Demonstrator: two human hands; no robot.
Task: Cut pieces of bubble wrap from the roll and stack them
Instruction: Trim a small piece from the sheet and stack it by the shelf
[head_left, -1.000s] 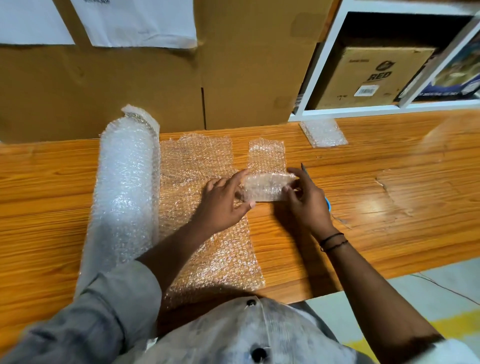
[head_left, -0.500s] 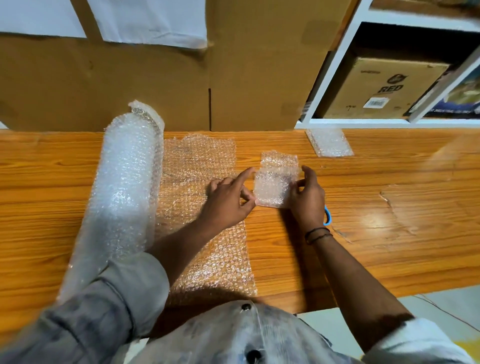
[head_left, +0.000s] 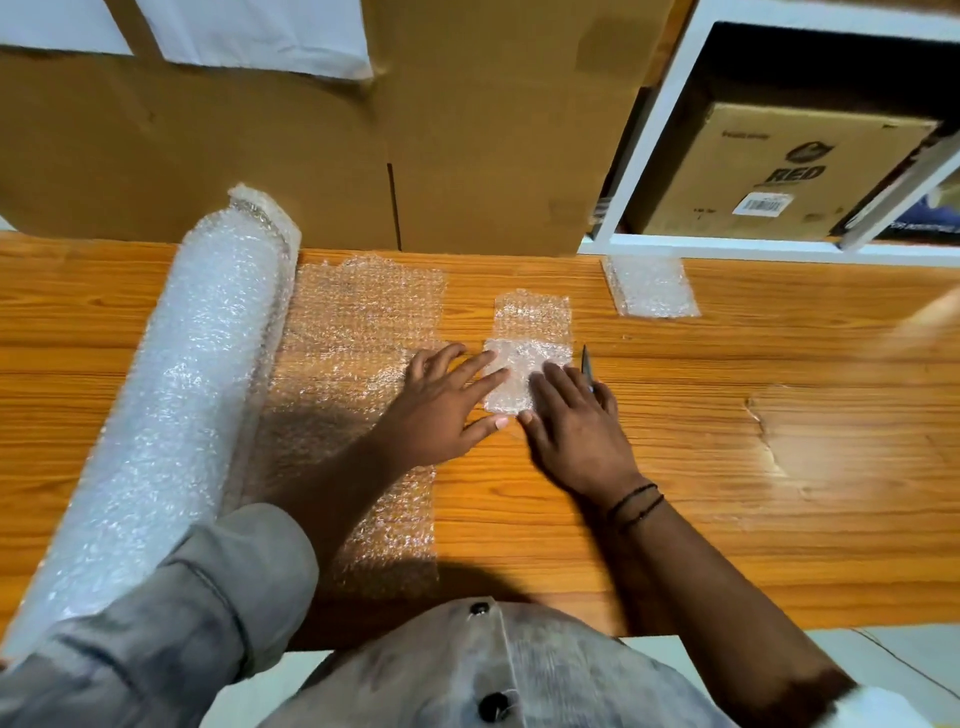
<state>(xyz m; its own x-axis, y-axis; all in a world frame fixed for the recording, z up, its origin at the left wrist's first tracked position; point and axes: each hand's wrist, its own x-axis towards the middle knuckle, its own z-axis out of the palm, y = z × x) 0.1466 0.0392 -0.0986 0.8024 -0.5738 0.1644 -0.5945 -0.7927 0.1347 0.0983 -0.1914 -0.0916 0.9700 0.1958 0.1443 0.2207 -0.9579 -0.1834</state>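
Cut piece (head_left: 521, 370) now flat on table (head_left: 727, 519)

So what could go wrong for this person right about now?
The scissors blade pokes out beside the right hand, so a slip could nick a finger. The folded bubble wrap piece is only pressed flat by the left hand and the right hand's fingers; it might spring open once they lift.
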